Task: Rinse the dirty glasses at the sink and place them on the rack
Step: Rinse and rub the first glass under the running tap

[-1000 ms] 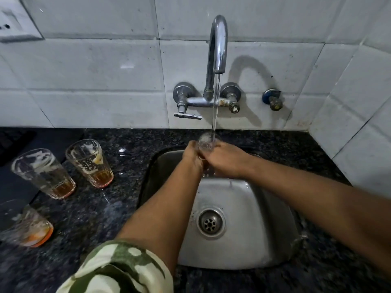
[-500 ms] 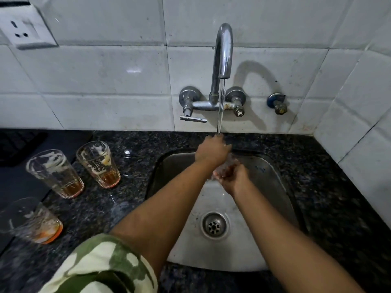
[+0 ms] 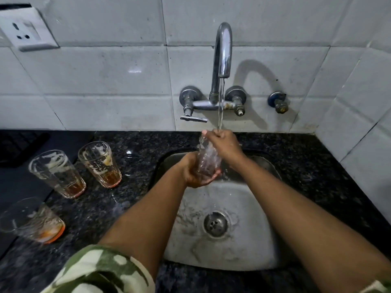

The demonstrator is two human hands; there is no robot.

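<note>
A clear glass (image 3: pixel 208 157) is held upright over the steel sink (image 3: pixel 222 246), under the water stream falling from the tap (image 3: pixel 222 51). My left hand (image 3: pixel 193 174) cups and grips its base. My right hand (image 3: pixel 224 142) sits on the rim at the top, fingers curled over it, with the water hitting this hand. Three dirty glasses stand on the dark counter at the left: one (image 3: pixel 101 163) nearest the sink, one (image 3: pixel 58 173) beside it, and one (image 3: pixel 31 220) at the front left. Each holds amber dregs.
Dark speckled granite counter (image 3: pixel 317 176) surrounds the sink. A tap lever (image 3: pixel 193 118) sticks out below the left valve. A dark mat (image 3: pixel 19 149) lies at the far left. A wall socket (image 3: pixel 27 30) is at the upper left. White tiled walls close in behind and at the right.
The glass has turned upright under the stream. My left hand dropped from the top to the glass's base, and my right hand rose to the rim.
</note>
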